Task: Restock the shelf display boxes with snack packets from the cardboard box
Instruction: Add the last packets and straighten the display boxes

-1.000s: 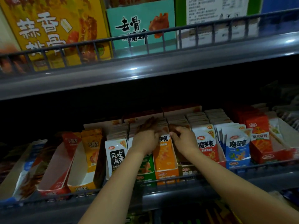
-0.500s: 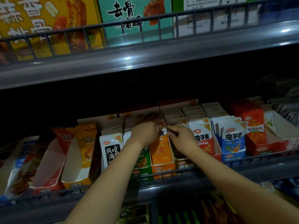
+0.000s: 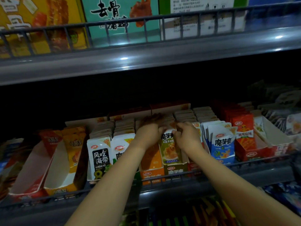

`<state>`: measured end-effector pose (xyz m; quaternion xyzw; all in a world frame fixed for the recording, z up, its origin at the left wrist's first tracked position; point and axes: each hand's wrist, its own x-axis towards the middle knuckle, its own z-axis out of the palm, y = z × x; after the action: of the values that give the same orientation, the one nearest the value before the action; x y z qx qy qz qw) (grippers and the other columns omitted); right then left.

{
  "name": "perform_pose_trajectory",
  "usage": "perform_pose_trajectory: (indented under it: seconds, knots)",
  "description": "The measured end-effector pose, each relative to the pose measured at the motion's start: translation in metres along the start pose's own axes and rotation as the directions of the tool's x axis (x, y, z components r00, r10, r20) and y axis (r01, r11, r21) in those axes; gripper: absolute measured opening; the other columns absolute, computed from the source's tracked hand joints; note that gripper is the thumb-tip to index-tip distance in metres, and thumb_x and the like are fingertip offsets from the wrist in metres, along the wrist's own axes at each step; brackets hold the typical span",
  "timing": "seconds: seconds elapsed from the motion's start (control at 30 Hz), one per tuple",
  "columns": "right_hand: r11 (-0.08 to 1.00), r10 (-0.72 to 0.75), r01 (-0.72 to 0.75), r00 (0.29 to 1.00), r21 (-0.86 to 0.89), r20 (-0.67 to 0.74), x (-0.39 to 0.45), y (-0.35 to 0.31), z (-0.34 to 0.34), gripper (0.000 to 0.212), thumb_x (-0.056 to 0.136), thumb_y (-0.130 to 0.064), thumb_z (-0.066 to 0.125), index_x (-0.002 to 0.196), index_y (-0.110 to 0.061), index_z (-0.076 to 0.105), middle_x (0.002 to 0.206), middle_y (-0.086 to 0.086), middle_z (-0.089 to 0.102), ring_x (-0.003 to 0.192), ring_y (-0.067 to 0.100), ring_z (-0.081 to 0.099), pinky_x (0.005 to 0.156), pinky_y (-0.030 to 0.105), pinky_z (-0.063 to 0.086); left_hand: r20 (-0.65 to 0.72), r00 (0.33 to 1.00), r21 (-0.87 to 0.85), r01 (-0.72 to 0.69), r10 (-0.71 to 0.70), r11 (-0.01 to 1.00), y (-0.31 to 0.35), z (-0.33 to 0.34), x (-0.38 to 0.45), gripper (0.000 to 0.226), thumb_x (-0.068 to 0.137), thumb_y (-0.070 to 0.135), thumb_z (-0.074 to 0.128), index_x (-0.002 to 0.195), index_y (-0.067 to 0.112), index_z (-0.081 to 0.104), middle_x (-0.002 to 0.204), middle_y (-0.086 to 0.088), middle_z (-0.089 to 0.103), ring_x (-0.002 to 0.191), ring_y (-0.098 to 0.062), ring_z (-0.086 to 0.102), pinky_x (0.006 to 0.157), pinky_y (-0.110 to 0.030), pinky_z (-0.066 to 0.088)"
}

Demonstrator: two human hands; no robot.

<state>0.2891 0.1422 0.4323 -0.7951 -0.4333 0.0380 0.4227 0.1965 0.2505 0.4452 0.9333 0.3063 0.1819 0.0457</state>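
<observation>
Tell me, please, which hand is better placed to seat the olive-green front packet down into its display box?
Probably the right hand: its fingers sit at the top edge of the olive-green packet, directly above its box. The left hand reaches over the neighbouring orange row, further back.

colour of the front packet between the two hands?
Olive green with a white top, the packet shows best in the head view.
</observation>
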Motion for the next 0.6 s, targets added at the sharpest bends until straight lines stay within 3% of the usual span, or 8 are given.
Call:
perform_pose_trajectory:
  seconds: [0.03, 0.1, 0.17, 0.27, 0.37, 0.5, 0.6]
  knots:
    - [1.0, 0.005, -0.005, 1.0, -0.011, 0.003, 0.003, -0.001, -0.001, 0.037, 0.096, -0.018, 0.052, 0.132, -0.009, 0.051, 0.131, 0.009, 0.049, 0.115, 0.021, 0.051, 0.08, 0.016, 0.034, -0.023, 0.999, -0.017, 0.022, -0.023, 1.0, 0.001, 0.0, -0.001, 0.042, 0.097, 0.026, 0.044, 0.139, 0.019, 0.046, 0.14, -0.01, 0.049, 0.126, -0.027, 0.046, 0.098, -0.031, 0.036]
    - [1.0, 0.004, -0.004, 1.0, -0.012, 0.009, 0.006, -0.002, -0.006, 0.033, 0.094, -0.018, 0.055, 0.127, -0.01, 0.057, 0.126, 0.007, 0.057, 0.11, 0.021, 0.056, 0.078, 0.018, 0.036, -0.074, 0.997, 0.038, 0.038, -0.035, 0.999, 0.004, 0.0, -0.002, 0.031, 0.095, 0.02, 0.045, 0.122, 0.016, 0.061, 0.12, -0.014, 0.062, 0.109, -0.032, 0.056, 0.083, -0.033, 0.045]
    - [1.0, 0.014, -0.013, 1.0, -0.008, 0.014, 0.009, -0.003, -0.013, 0.029, 0.094, -0.017, 0.055, 0.121, -0.011, 0.061, 0.118, 0.007, 0.064, 0.104, 0.022, 0.059, 0.077, 0.021, 0.04, -0.1, 0.995, 0.055, 0.028, -0.023, 0.998, 0.003, 0.001, 0.001, 0.034, 0.093, 0.019, 0.046, 0.125, 0.015, 0.058, 0.125, -0.012, 0.058, 0.117, -0.033, 0.052, 0.089, -0.034, 0.042]
    - [1.0, 0.005, -0.004, 0.999, -0.022, 0.046, 0.009, -0.003, -0.022, 0.027, 0.095, -0.015, 0.051, 0.119, -0.011, 0.063, 0.112, 0.009, 0.067, 0.1, 0.022, 0.061, 0.074, 0.023, 0.041, -0.088, 0.99, 0.096, -0.103, 0.111, 0.99, 0.006, 0.007, 0.008, 0.053, 0.094, 0.019, 0.044, 0.146, 0.022, 0.033, 0.153, -0.005, 0.031, 0.14, -0.026, 0.027, 0.113, -0.034, 0.02]
    - [1.0, -0.027, 0.027, 0.998, -0.003, 0.063, 0.0, 0.001, -0.024, 0.031, 0.095, -0.009, 0.049, 0.124, -0.014, 0.061, 0.118, 0.006, 0.065, 0.103, 0.021, 0.059, 0.08, 0.021, 0.041, -0.05, 0.99, 0.164, -0.124, 0.134, 0.979, 0.007, 0.016, 0.012, 0.054, 0.097, 0.02, 0.04, 0.149, 0.023, 0.025, 0.156, -0.002, 0.024, 0.143, -0.02, 0.022, 0.115, -0.032, 0.013]
    - [0.992, -0.113, 0.11, 0.992, -0.063, -0.05, -0.016, 0.014, -0.024, 0.036, 0.095, -0.007, 0.05, 0.13, -0.01, 0.054, 0.135, 0.008, 0.053, 0.121, 0.02, 0.05, 0.092, 0.011, 0.029, -0.028, 0.995, 0.106, -0.09, 0.094, 0.99, 0.008, 0.014, 0.014, 0.052, 0.099, 0.03, 0.039, 0.149, 0.025, 0.026, 0.156, -0.001, 0.025, 0.143, -0.018, 0.022, 0.115, -0.034, 0.016]
    - [0.986, -0.165, 0.161, 0.978, -0.049, -0.124, -0.028, 0.019, -0.027, 0.036, 0.093, -0.003, 0.05, 0.128, -0.007, 0.056, 0.133, 0.009, 0.055, 0.12, 0.02, 0.051, 0.095, 0.011, 0.027, -0.067, 0.996, -0.121, -0.064, 0.056, 0.991, 0.024, 0.011, 0.001, 0.039, 0.1, 0.036, 0.04, 0.133, 0.018, 0.051, 0.137, -0.009, 0.053, 0.126, -0.027, 0.047, 0.1, -0.036, 0.039]
